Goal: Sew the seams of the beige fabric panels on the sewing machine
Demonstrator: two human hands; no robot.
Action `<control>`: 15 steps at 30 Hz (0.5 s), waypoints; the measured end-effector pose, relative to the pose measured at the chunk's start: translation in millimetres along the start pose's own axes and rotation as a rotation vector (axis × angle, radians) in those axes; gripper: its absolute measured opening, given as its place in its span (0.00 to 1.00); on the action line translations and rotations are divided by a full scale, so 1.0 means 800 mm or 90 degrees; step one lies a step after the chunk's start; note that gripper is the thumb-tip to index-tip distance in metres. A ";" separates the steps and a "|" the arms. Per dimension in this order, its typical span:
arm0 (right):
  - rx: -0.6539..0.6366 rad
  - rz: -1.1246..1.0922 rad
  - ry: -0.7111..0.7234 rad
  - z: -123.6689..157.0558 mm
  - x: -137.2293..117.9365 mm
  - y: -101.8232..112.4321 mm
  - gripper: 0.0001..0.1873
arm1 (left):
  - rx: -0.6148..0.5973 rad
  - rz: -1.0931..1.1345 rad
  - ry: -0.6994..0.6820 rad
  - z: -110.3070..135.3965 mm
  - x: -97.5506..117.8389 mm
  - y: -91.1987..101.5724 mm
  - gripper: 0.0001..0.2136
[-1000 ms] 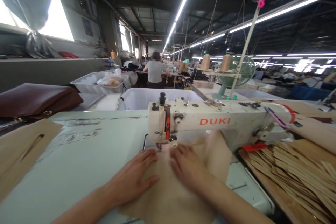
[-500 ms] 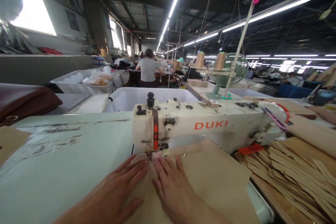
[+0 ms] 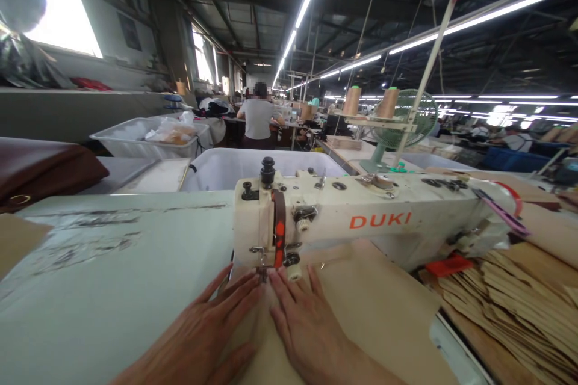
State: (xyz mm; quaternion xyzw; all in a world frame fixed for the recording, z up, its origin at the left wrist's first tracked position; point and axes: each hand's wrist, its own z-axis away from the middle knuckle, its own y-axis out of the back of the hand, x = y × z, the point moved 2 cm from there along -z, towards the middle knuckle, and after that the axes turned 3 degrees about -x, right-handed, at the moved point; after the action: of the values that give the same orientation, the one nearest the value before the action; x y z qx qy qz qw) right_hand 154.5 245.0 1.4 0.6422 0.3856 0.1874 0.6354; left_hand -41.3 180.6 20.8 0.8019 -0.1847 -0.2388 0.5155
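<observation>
A cream sewing machine (image 3: 334, 210) with orange lettering stands across the bench. Under its needle area lies a large tan sheet (image 3: 370, 307), which looks like leather or a similar material. My left hand (image 3: 208, 319) rests flat on the left part of the sheet, fingers stretched toward the presser foot. Just right of the foot, my right hand (image 3: 307, 319) lies flat on the same sheet, its fingers extended. Both hands' fingertips are close to the presser foot (image 3: 262, 275). The needle itself is too small to make out.
To the right, tan strips (image 3: 519, 307) lie beside a red object (image 3: 448, 265). Purple-handled snips (image 3: 503, 213) rest against the machine. Behind it are a white bin (image 3: 266, 159), thread cones (image 3: 352, 101) and a green fan (image 3: 406, 117). A person (image 3: 258, 117) sits farther back.
The view has shifted slightly, so the machine appears a little farther right. Both hands stay flat on the sheet by the presser foot.
</observation>
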 end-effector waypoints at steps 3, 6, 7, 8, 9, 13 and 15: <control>-0.006 -0.003 -0.003 0.001 -0.001 0.001 0.27 | -0.001 0.018 -0.002 0.001 0.000 -0.001 0.31; -0.003 -0.002 -0.002 0.002 -0.001 0.000 0.26 | -0.027 0.027 0.005 0.002 0.000 -0.004 0.31; 0.001 -0.001 -0.002 0.003 -0.001 0.000 0.26 | -0.035 0.033 0.009 0.003 -0.001 -0.004 0.31; 0.007 0.000 -0.001 0.003 -0.001 0.000 0.26 | -0.040 0.042 0.013 0.003 -0.001 -0.005 0.31; 0.011 0.001 0.000 0.003 -0.001 0.000 0.26 | -0.044 0.054 0.017 0.003 -0.001 -0.005 0.31; 0.018 0.000 -0.002 0.003 -0.001 -0.002 0.26 | -0.043 0.101 0.032 0.002 -0.001 -0.005 0.33; 0.017 0.000 -0.002 0.003 -0.002 -0.002 0.26 | -0.043 0.113 0.036 0.003 -0.002 -0.007 0.33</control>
State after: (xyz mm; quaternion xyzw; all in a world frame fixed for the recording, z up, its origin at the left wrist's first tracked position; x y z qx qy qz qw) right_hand 154.7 242.1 -0.2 0.6511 0.3870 0.1814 0.6272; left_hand -43.6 181.9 15.2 0.7709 -0.2325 -0.1754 0.5665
